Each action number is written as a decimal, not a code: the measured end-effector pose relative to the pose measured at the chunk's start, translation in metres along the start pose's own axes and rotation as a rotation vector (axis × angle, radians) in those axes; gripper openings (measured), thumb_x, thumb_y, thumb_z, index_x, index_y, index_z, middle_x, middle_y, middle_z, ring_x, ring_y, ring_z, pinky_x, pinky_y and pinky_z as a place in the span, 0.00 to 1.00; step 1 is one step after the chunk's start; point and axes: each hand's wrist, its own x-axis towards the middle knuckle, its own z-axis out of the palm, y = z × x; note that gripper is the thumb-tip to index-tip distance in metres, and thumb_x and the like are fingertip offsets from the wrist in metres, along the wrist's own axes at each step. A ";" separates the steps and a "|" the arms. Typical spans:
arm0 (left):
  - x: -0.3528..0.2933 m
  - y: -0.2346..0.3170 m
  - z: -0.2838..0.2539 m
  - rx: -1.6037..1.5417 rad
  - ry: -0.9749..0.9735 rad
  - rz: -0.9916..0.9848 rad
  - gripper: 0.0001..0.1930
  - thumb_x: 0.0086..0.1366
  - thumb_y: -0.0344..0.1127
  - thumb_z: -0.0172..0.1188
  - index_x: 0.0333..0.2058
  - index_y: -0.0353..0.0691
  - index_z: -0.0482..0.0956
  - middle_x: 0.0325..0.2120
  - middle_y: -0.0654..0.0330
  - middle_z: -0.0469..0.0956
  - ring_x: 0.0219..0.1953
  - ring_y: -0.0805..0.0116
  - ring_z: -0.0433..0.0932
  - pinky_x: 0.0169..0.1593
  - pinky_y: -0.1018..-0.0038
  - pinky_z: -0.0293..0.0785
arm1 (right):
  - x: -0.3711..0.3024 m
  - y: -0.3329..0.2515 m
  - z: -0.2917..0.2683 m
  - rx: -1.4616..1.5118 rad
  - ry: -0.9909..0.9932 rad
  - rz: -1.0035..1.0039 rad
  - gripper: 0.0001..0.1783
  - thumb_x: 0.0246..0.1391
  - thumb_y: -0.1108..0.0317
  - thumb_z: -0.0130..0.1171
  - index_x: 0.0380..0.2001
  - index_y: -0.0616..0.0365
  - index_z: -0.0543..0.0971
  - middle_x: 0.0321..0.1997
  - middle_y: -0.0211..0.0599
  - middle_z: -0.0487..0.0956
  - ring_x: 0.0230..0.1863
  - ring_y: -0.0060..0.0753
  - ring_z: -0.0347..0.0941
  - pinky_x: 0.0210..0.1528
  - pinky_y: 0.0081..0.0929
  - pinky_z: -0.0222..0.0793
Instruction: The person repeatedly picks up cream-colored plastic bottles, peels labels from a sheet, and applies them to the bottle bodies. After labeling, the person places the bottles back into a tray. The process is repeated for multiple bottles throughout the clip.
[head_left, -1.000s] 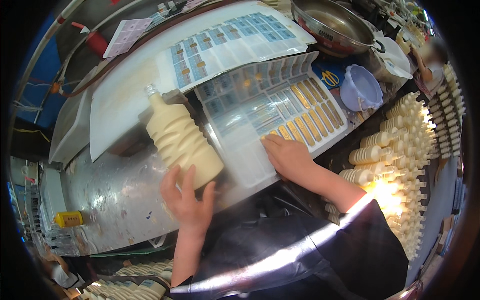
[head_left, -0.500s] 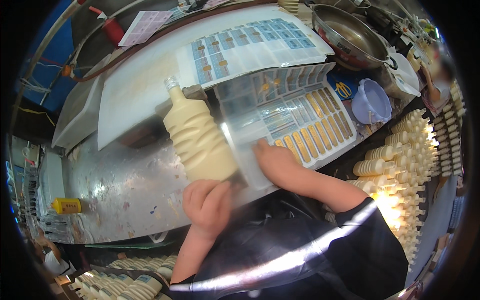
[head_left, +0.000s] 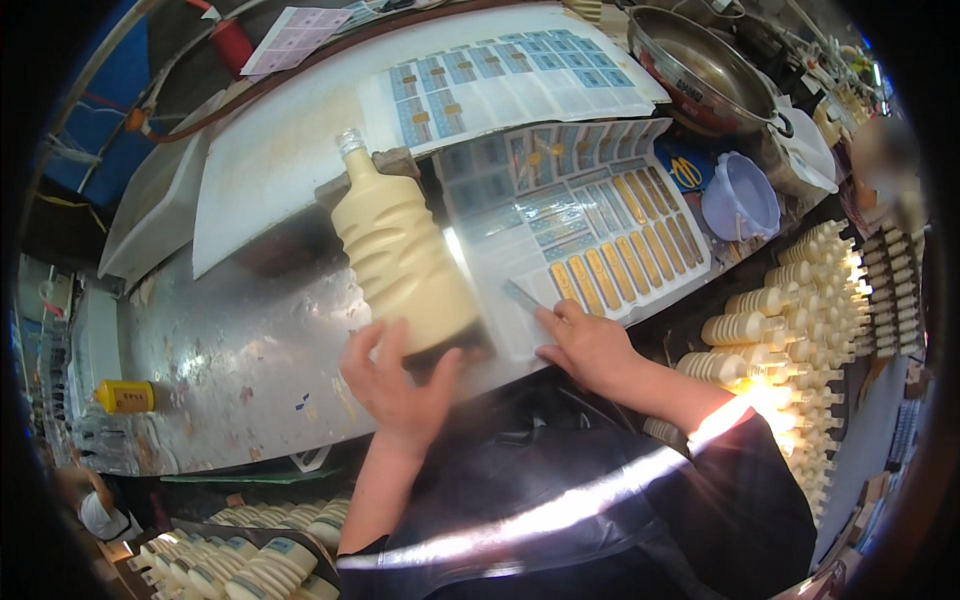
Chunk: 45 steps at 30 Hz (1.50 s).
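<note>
A large cream bottle [head_left: 408, 265] with wavy ribs and a clear neck lies on the worktable, its neck resting near a brown block [head_left: 397, 162]. At the bottle's base is my left hand [head_left: 392, 385], its fingers spread; whether the fingertips touch the bottle I cannot tell. My right hand [head_left: 590, 345] pinches a thin narrow grey strip [head_left: 522, 296] over the lower corner of a sticker sheet. That sheet of labels [head_left: 600, 240] carries rows of gold stickers and blue ones under clear film, to the right of the bottle.
Behind lies a white board [head_left: 290, 150] with another blue label sheet [head_left: 500, 75]. A big metal pan [head_left: 700, 65] and a lilac bucket [head_left: 740, 195] stand at the right, yellow-handled scissors [head_left: 687, 173] beside them. Many cream bottles [head_left: 765, 320] stand lower right. A yellow container [head_left: 127, 396] sits left.
My left hand has opened its fingers and moved slightly up-left at the bottle's base. My right hand has shifted rightward off the sheet's corner, and a thin strip now shows in its fingers.
</note>
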 end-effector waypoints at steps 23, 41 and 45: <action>0.037 -0.043 0.017 -0.456 -0.037 -0.565 0.39 0.54 0.30 0.66 0.66 0.36 0.63 0.59 0.50 0.66 0.60 0.56 0.70 0.59 0.62 0.72 | 0.115 -0.019 -0.102 0.911 -0.241 0.411 0.16 0.59 0.60 0.67 0.38 0.64 0.87 0.27 0.27 0.83 0.31 0.16 0.73 0.35 0.20 0.71; 0.111 -0.083 0.035 -0.732 0.003 -0.864 0.17 0.66 0.40 0.65 0.49 0.36 0.81 0.47 0.59 0.74 0.51 0.67 0.74 0.58 0.70 0.70 | 0.210 -0.047 -0.117 -0.072 0.334 -0.807 0.15 0.43 0.77 0.65 0.37 0.50 0.83 0.33 0.35 0.76 0.29 0.44 0.79 0.27 0.38 0.76; 0.113 -0.087 0.041 -0.563 0.042 -0.759 0.13 0.70 0.36 0.66 0.48 0.36 0.79 0.38 0.65 0.79 0.40 0.79 0.73 0.45 0.79 0.73 | 0.213 -0.035 -0.110 -0.085 0.387 -0.828 0.18 0.41 0.77 0.67 0.39 0.49 0.84 0.31 0.32 0.75 0.26 0.37 0.77 0.25 0.33 0.74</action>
